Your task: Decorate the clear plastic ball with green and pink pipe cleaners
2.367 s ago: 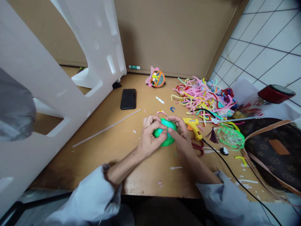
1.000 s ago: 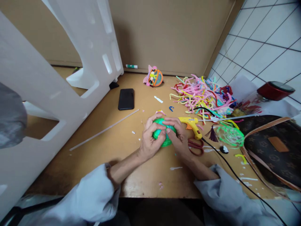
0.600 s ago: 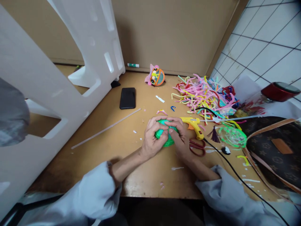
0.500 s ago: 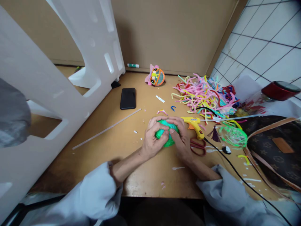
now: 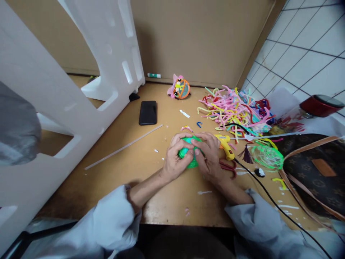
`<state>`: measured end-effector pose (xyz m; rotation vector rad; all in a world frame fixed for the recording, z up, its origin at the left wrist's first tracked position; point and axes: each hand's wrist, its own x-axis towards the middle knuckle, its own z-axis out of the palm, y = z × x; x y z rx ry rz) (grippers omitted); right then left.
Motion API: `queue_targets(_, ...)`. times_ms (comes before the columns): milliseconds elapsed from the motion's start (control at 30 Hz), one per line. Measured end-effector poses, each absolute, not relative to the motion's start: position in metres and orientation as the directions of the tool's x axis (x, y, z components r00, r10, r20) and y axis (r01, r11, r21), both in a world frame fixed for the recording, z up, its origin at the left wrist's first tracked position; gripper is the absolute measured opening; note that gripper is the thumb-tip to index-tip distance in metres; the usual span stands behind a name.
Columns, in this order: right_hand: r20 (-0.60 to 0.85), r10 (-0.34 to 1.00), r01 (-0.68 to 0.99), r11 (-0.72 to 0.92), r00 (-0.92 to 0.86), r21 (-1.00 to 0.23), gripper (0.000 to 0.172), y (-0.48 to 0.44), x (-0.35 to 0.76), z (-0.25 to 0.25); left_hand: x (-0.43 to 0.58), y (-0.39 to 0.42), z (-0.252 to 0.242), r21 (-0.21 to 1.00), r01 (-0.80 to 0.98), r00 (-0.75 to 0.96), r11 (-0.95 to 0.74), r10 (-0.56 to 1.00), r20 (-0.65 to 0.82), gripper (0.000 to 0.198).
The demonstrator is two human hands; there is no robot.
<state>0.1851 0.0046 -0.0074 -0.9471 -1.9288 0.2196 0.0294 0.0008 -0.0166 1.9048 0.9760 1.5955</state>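
Note:
Near the table's middle, a round bright-green piece (image 5: 193,163), coiled-looking with a teal patch, sits between my two hands. My left hand (image 5: 176,155) is closed around its left side, thumb and fingers pressing on top. From the right, my right hand (image 5: 209,154) grips it with bent fingers, the thumb near its centre. Much of the piece is hidden under the fingers. Just past my right hand lie a yellow glue gun (image 5: 228,147) and dark red scissors (image 5: 229,168), both partly covered by the hand.
A heap of colourful pipe cleaners (image 5: 237,111) lies at the back right, near a brown handbag (image 5: 315,169) and a green-rimmed clear disc (image 5: 268,157). Left are a black phone (image 5: 147,112), a glue stick (image 5: 124,146) and a white plastic partition (image 5: 115,72). An orange-and-pink figure (image 5: 181,87) stands behind.
The right hand's fingers have shifted slightly on the green piece, and that hand covers more of the glue gun and scissors. The left hand keeps its grip. The view has moved a little.

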Motion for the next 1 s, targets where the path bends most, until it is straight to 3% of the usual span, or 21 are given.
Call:
queue_targets(233, 0.663, 0.719, 0.528, 0.653, -0.208, -0.543, 0.037, 0.002, 0.191, 0.004, 0.028, 0.003, -0.018, 0.728, 0.206, 0.082, -0.654, 0.753, 0.653, 0.006)
queue_targets(433, 0.688, 0.674, 0.549, 0.694, -0.269, -0.465, 0.036, 0.007, 0.191, -0.008, 0.025, 0.003, -0.017, 0.74, 0.205, 0.085, -0.641, 0.764, 0.639, 0.006)
queue_targets(600, 0.695, 0.636, 0.62, 0.704, -0.336, -0.345, 0.04, 0.006, 0.192, -0.008, 0.024, 0.006, -0.019, 0.733, 0.176, 0.065, -0.657, 0.751, 0.657, 0.006)
queue_targets(833, 0.843, 0.418, 0.666, 0.739, -0.338, -0.099, 0.029, 0.001, 0.194, -0.004, 0.023, 0.007, -0.023, 0.691, 0.19, 0.086, -0.697, 0.713, 0.696, 0.01)
queue_targets(1000, 0.823, 0.41, 0.692, 0.721, -0.393, -0.029, 0.028, 0.0, 0.195, -0.006, 0.018, 0.008, -0.023, 0.613, 0.233, 0.182, -0.755, 0.654, 0.735, 0.017)
